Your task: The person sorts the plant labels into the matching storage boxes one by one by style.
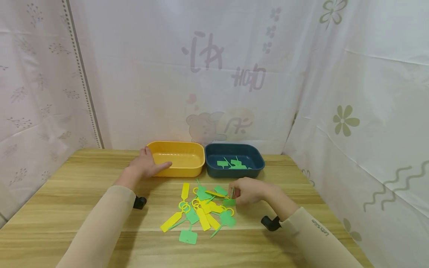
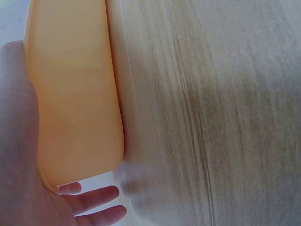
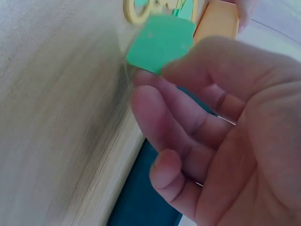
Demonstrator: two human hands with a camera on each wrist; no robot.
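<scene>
Yellow bin (image 1: 187, 172) touched by L hand (image 1: 143, 166), fingers spread. Navy bin (image 1: 234, 174) set beyond R hand (image 1: 249, 190) fingers, tag pile (image 1: 203, 219) left of them. Green tag (image 1: 229, 203) pinched betw. R thumb & fingers; best lifted slowly, w/o snagging pile.

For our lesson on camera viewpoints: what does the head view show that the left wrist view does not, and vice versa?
Only the head view: the right hand pinching a green tag, the pile of green and yellow tags, and the dark blue bin holding more green tags.

Only the left wrist view: the palm side of the left hand, its fingertips showing past the yellow bin.

Both: the left hand, the yellow bin and the wood-grain table.
</scene>
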